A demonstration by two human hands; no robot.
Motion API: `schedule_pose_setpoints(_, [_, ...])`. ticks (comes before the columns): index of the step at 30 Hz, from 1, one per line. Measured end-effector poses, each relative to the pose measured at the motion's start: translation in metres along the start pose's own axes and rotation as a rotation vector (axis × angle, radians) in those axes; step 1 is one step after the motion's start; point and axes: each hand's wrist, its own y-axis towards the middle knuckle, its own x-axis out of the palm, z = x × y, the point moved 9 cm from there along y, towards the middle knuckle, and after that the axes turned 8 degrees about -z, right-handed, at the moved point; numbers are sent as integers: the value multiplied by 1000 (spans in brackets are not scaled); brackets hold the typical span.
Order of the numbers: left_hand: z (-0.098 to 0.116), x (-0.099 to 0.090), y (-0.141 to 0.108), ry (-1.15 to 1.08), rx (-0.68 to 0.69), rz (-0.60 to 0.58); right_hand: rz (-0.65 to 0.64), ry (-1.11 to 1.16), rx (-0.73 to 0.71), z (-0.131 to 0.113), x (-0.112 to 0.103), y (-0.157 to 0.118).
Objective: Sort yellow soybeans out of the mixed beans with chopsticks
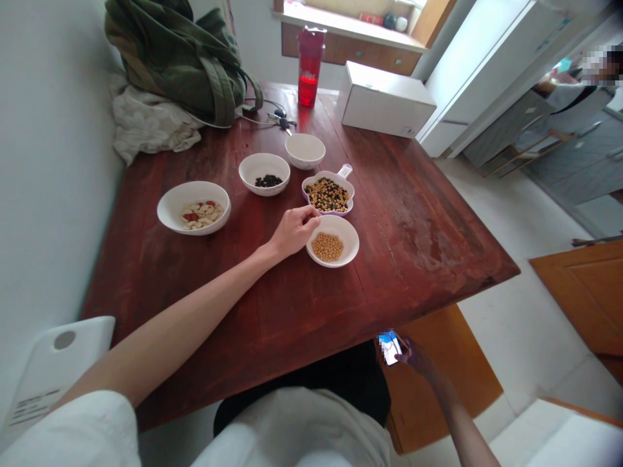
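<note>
My left hand (294, 230) reaches over the table, thumb and fingers pinched together at the far-left rim of a white bowl of soybeans (328, 247). Whatever sits between the fingertips is too small or hidden to make out. Just beyond, a lilac-rimmed, flower-shaped dish with a handle (329, 194) holds mixed yellow and dark beans. Below the table edge, my right hand (413, 358) is closed on a smartphone (390, 347) with its screen lit. A thin light-brown strip shows beside the phone; its kind is unclear.
Further back stand a bowl with dark beans (264, 174), a white bowl (305, 150) and, leftward, a bowl of pale and red pieces (193, 207). A red bottle (310, 68), white box (387, 100), keys (281, 118) and green bag (180, 61) line the table's back.
</note>
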Motion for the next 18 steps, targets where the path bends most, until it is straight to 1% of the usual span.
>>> schedule_pose_setpoints(2, [1,0,0,6,1,-3,-31,14,1,2,4,2])
schedule_pose_setpoints(5, [1,1,0,16,4,-10,-38,-9,27,5,7,5])
schedule_pose_setpoints(12, [-1,1,0,19,7,-12,-63,-26,30,5,7,7])
schedule_pose_setpoints(18, [0,0,0,20,8,-14,-24,-34,16,0,4,7])
